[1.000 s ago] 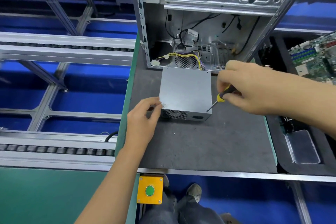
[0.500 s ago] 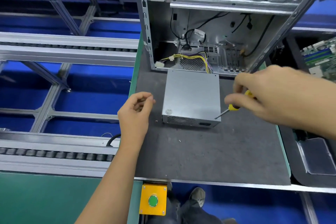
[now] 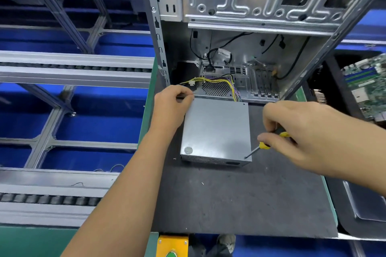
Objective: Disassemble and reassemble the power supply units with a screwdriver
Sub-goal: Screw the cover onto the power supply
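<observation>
A grey metal power supply unit [image 3: 217, 129] lies flat on the dark mat [image 3: 229, 200], its yellow and purple cables [image 3: 228, 85] running into the open computer case [image 3: 250, 16] behind it. My left hand [image 3: 171, 106] is at the unit's far-left corner, fingers curled against the edge. My right hand [image 3: 302, 131] grips a yellow-and-black screwdriver [image 3: 264, 145]; its tip rests on the unit's near-right top corner. A small loose screw [image 3: 175, 158] lies on the mat by the near-left corner.
Roller conveyor rails [image 3: 62, 69] run along the left, over blue flooring. At the right sit a green motherboard [image 3: 367, 87] and a dark tray [image 3: 365, 204]. A yellow button box [image 3: 172, 246] hangs under the bench's front edge.
My left hand left the unit's near-left corner, lifted aside, then went to the far-left corner. The screwdriver tip stayed at the near-right corner. The camera moved closer.
</observation>
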The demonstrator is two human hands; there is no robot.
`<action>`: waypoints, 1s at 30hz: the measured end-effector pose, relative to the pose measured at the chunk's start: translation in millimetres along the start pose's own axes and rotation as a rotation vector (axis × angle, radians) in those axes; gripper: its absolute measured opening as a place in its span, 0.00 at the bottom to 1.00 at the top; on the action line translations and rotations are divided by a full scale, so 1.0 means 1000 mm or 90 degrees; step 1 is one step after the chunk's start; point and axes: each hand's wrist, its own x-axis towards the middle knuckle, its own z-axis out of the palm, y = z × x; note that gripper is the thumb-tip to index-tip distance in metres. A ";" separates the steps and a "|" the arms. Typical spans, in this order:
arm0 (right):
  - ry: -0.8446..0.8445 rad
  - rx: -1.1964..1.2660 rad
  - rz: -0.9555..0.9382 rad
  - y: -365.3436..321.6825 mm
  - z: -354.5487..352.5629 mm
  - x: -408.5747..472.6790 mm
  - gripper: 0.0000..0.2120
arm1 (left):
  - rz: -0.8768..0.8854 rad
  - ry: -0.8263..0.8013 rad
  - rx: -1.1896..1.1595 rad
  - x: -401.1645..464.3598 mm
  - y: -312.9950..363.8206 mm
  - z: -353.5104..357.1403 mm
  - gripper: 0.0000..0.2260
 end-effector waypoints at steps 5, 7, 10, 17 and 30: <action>-0.029 0.005 -0.025 -0.004 -0.003 0.000 0.07 | 0.003 -0.061 0.001 0.008 -0.007 0.002 0.06; -0.018 -0.083 0.002 -0.004 -0.004 0.000 0.14 | 0.001 -0.079 0.004 0.008 -0.010 0.001 0.06; -0.028 0.002 -0.011 -0.006 -0.009 -0.004 0.12 | 0.001 -0.088 0.001 0.008 -0.009 0.001 0.07; -0.018 -0.017 0.042 -0.001 -0.004 0.008 0.23 | 0.055 -0.146 0.096 0.001 0.011 0.024 0.05; 0.005 0.103 -0.032 0.004 -0.003 -0.001 0.08 | 0.177 -0.089 0.407 0.009 0.016 0.053 0.06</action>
